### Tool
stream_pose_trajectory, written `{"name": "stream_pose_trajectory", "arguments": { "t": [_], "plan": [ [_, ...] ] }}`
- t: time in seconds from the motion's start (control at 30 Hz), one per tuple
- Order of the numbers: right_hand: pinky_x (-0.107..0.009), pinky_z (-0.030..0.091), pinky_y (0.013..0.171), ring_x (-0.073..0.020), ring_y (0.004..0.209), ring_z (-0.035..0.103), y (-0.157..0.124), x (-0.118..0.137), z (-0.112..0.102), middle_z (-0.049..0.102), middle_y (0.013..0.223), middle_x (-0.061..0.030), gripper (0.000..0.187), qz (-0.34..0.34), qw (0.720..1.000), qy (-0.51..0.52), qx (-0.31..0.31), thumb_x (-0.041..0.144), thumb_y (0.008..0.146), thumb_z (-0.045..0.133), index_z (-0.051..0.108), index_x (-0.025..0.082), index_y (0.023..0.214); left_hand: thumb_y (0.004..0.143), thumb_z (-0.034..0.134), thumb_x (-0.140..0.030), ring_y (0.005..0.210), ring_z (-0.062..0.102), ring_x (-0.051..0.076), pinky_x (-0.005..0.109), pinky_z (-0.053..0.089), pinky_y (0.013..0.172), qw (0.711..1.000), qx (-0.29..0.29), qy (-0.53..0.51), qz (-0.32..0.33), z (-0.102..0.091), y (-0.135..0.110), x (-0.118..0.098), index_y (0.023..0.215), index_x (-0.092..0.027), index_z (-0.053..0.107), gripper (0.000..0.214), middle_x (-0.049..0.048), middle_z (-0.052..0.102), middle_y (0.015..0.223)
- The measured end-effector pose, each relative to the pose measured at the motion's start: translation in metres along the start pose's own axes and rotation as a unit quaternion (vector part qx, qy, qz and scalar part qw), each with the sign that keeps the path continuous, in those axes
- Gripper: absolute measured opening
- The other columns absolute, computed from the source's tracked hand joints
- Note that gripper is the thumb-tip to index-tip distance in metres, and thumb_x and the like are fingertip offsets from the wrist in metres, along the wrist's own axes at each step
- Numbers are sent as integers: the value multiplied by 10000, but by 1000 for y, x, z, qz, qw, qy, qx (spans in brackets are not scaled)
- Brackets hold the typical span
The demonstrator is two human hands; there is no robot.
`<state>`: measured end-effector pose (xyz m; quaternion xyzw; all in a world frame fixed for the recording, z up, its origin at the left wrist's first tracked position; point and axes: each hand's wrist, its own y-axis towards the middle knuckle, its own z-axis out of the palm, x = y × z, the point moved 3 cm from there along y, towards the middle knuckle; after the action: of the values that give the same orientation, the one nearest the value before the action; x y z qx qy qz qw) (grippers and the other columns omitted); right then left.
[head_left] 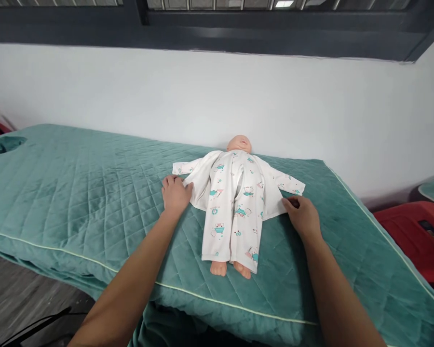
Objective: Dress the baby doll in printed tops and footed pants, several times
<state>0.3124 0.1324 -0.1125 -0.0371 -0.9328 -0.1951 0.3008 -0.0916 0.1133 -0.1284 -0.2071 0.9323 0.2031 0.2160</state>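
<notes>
A baby doll (239, 143) lies on its back, head toward the wall and bare feet toward me. White printed pants (219, 212) cover its legs and reach up over its torso. Beneath them a white baby shirt (275, 193) is spread open, its plain inside facing up and its printed sleeves stretched out to both sides. My left hand (176, 193) is closed at the edge of the left flap, its fingertips partly hidden. On the other side, my right hand (303, 214) pinches the lower corner of the right flap between thumb and fingers.
A green quilted cover (94, 193) with pale piping spreads over the bed, which has a hole (5, 144) at its far left. Behind stands a white wall (130, 96) below a dark window frame (238, 36). Red plastic chairs (412, 231) stand at the right.
</notes>
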Motion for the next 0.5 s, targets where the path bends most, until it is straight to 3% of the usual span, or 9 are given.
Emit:
{"name": "stream_pose_trajectory", "arguments": {
  "t": [0.07,0.13,0.2,0.3,0.37,0.43,0.5],
  "plan": [
    [-488,450,881,-319,934,582,3,-2,2,674,966,-137,306,-2,999,-26,27,508,774,608,667,207,786,872,603,-349,1409,405,423,560,374,1136,999,3,-44,-12,-1,3,3,1063,-167,715,286,200,570,1395],
    [-475,445,863,-314,924,585,2,2,3,684,950,-108,267,11,999,0,41,486,737,640,658,220,759,877,587,-323,1336,498,395,538,404,1108,991,23,-128,-23,-4,4,1,993,-181,702,217,180,642,1293],
    [-423,462,793,-278,837,596,2,12,2,678,844,-65,242,61,990,113,59,458,711,664,648,221,762,916,543,-352,1201,610,331,476,469,1041,972,36,-230,-15,-14,3,-11,1008,-185,669,228,144,702,1181],
    [-346,483,694,-228,765,617,1,39,-3,682,806,-17,272,112,922,366,62,456,696,723,596,233,786,967,501,-428,1132,654,254,385,507,980,923,23,-380,59,-42,-8,-50,1098,-209,621,282,92,712,1218],
    [-341,517,755,-230,889,662,-3,65,-10,728,1007,-16,281,61,884,461,53,422,720,759,558,246,805,973,516,-421,1181,642,238,374,491,1012,897,59,-419,128,-62,-20,-82,1085,-230,622,246,73,699,1280],
    [-395,507,948,-259,1149,642,-12,92,-17,698,1268,-27,224,-61,896,429,91,369,782,754,567,252,825,959,546,-348,1223,628,227,374,457,1068,880,143,-395,219,-76,-32,-111,1004,-227,633,156,62,689,1325],
    [-448,433,1084,-276,1295,578,-22,109,-18,663,1365,-42,119,-166,911,337,168,315,834,722,636,260,894,951,556,-324,1134,665,216,353,489,1006,854,251,-355,287,-80,-40,-126,913,-216,647,147,55,714,1279]
  ]
}}
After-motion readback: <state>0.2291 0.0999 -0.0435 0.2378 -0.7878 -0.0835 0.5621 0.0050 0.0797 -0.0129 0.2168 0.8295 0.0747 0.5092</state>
